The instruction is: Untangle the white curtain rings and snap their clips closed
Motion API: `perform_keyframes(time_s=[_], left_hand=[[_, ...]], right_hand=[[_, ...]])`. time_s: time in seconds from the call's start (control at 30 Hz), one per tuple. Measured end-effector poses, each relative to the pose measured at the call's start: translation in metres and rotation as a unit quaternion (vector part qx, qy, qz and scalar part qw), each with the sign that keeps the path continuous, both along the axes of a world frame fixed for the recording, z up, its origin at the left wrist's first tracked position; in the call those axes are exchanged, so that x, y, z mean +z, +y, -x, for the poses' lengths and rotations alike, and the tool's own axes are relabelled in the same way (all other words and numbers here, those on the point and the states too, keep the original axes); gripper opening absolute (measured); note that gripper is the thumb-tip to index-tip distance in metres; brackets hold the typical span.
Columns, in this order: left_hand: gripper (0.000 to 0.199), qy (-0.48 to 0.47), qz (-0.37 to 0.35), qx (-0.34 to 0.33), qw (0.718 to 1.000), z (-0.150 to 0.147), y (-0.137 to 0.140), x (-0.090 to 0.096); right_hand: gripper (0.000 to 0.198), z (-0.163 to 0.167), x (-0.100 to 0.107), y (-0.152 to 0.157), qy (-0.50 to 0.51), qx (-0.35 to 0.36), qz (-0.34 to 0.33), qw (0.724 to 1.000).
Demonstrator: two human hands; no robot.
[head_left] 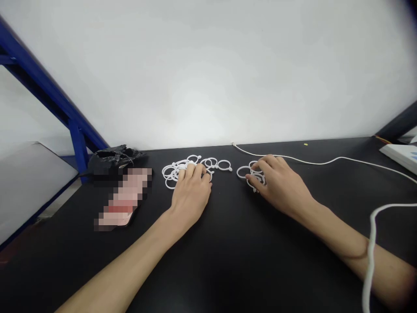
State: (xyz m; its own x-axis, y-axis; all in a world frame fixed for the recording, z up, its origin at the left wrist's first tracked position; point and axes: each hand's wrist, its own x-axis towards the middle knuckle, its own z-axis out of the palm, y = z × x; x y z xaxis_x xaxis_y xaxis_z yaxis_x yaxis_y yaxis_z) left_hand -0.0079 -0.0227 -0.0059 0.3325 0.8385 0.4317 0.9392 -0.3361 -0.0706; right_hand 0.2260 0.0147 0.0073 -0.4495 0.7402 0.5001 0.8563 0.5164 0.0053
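Fingertips of my left hand (191, 193) rest on a pile of thin white plastic rings (169, 173), each with a small knob. The fingers are bent slightly and look spread, not closed round a ring; the palm hides part of the pile. One loose ring (224, 165) lies just right of that pile. My right hand (280, 184) reaches over a smaller group of white rings (243, 172). Its thumb and index finger stand apart, with rings between and beneath them; the other fingertips are partly hidden.
Left on the black table (221, 261) lie a blurred-out pink flat object (130, 191) and a crumpled black plastic bag (110, 158). A white cable (321, 163) runs along the back; a thicker one (372, 234) crosses before my right forearm. A white box (400, 156) sits far right.
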Motion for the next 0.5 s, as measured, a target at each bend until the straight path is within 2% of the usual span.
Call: perform_keyframes(time_s=[0.1,0.2,0.27,0.37,0.5], left_hand=[[0.021,-0.023,-0.003,-0.018,1.0,-0.006,-0.004,0.005],[0.016,-0.147,0.03,-0.103,0.983,-0.015,-0.012,0.01],[0.009,-0.248,0.104,-0.165,0.949,-0.019,-0.019,0.012],[0.008,-0.331,0.213,-0.197,0.898,-0.022,-0.027,0.015],[0.017,-0.377,0.253,-0.2,0.868,-0.021,-0.029,0.018]], right_hand=[[0.022,0.0,0.0,-0.002,0.009,0.011,-0.003,1.0],[0.026,0.006,0.003,-0.01,0.079,0.092,0.049,0.991],[0.025,0.014,0.006,-0.019,0.135,0.157,0.118,0.971],[0.018,0.025,0.009,-0.031,0.198,0.217,0.22,0.93],[0.037,0.029,0.009,-0.038,0.234,0.229,0.36,0.874]])
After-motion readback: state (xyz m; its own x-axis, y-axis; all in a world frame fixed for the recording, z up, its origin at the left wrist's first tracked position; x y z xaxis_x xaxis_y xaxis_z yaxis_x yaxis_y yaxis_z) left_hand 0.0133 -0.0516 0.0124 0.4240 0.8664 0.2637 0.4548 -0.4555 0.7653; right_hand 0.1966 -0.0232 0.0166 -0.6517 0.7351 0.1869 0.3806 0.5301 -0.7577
